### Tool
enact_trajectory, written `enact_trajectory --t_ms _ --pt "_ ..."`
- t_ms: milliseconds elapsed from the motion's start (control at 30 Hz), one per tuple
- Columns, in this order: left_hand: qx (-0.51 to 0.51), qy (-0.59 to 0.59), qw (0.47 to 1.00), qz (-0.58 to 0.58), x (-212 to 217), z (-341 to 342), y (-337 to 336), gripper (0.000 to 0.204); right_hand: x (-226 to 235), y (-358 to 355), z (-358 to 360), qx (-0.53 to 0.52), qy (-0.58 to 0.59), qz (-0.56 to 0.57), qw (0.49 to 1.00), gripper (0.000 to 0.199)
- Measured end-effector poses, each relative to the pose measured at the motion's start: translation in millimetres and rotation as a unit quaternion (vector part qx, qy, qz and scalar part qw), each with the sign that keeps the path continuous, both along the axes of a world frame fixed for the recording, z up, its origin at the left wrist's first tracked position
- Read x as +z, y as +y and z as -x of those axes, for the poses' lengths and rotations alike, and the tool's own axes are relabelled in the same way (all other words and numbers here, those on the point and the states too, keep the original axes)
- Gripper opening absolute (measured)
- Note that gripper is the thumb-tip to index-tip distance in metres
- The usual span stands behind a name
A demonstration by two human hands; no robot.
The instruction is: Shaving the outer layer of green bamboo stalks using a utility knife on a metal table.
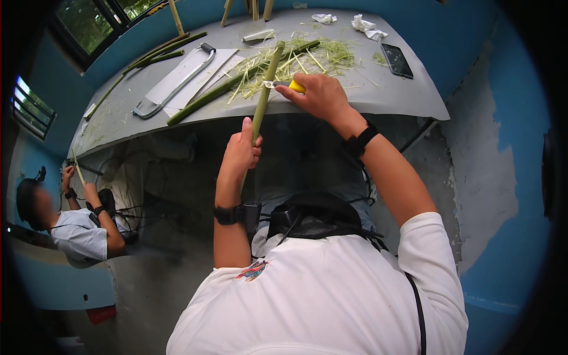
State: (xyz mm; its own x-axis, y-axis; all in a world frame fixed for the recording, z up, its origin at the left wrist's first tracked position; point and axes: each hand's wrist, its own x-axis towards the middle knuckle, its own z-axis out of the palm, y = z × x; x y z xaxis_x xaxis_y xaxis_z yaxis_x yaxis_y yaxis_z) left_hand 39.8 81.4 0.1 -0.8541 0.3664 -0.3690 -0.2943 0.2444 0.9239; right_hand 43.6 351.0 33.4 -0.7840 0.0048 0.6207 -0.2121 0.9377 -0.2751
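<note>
My left hand point(239, 151) is closed round the lower part of a green bamboo stick point(261, 109), its thumb pointing up along the stem. The stick slants up and away over the table's near edge. My right hand point(319, 96) grips a utility knife point(297, 86) with a yellow handle, and its blade lies across the stick, touching it. Beyond the stick, thin green shavings point(337, 57) are strewn over the table. A thicker green bamboo pole point(216, 96) lies among them, running from the near edge to the back.
On the grey table point(408, 97) lie a hacksaw point(177, 86) over white paper, several bamboo poles point(139, 62) at left, a smartphone point(396, 61) and crumpled tissues point(368, 27) at right. A co-worker point(83, 231) sits at far left, holding a thin strip.
</note>
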Motion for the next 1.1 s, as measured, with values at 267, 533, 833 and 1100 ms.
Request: enact_trajectory --t_ms 267,533,833,1100 --pt "0.02 0.0 1.0 0.024 -12.5 -33.8 -30.1 0.075 -2.9 -0.1 2.0 -0.035 -0.008 0.004 0.999 0.069" --pt "0.023 -0.02 0.999 0.014 -28.6 -56.9 -57.9 0.073 -1.6 -2.9 -1.1 -0.029 0.002 0.003 1.0 0.069" --pt "0.017 0.029 0.999 0.005 -15.1 -16.3 -25.5 0.076 3.7 -4.5 -2.9 0.013 -0.005 0.01 1.0 0.07" --pt "0.014 0.052 0.999 0.0 -14.3 1.9 -3.6 0.079 5.2 -6.4 0.1 0.021 -0.005 0.019 1.0 0.07"
